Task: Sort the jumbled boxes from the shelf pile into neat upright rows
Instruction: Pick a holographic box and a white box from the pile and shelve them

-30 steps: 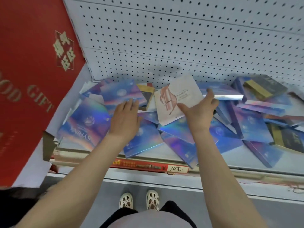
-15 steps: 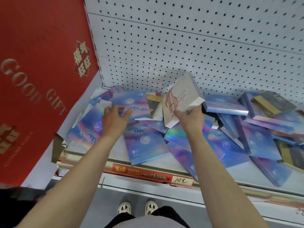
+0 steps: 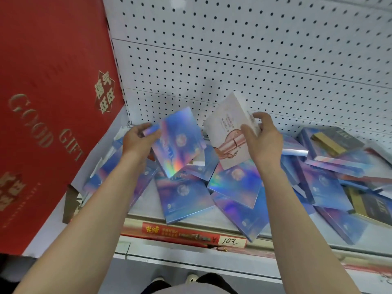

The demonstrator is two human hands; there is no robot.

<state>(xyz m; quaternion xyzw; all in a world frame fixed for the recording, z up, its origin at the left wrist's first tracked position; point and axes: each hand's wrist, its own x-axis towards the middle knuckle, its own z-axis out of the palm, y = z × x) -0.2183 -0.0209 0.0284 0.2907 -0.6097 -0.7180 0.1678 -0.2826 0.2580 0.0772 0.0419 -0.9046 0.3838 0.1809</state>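
Observation:
A jumble of flat holographic blue boxes (image 3: 186, 198) lies across the white shelf (image 3: 212, 217). My left hand (image 3: 137, 141) grips one holographic blue box (image 3: 178, 143) by its left edge and holds it tilted above the pile. My right hand (image 3: 263, 139) grips a white box with a pink picture (image 3: 227, 132) by its right edge, lifted and nearly upright in front of the pegboard. Both lifted boxes are side by side, a small gap between them.
A large red "GOOD GIFT" box (image 3: 48, 102) stands against the shelf's left end. The white pegboard (image 3: 254, 60) backs the shelf. Dark boxes with gold bands (image 3: 331, 141) lie among the blue ones at the right. A "10" price tag (image 3: 231, 240) sits on the front rail.
My left hand has taken hold of a blue box and lifted it off the pile. My right hand has raised the white box higher and turned it more upright.

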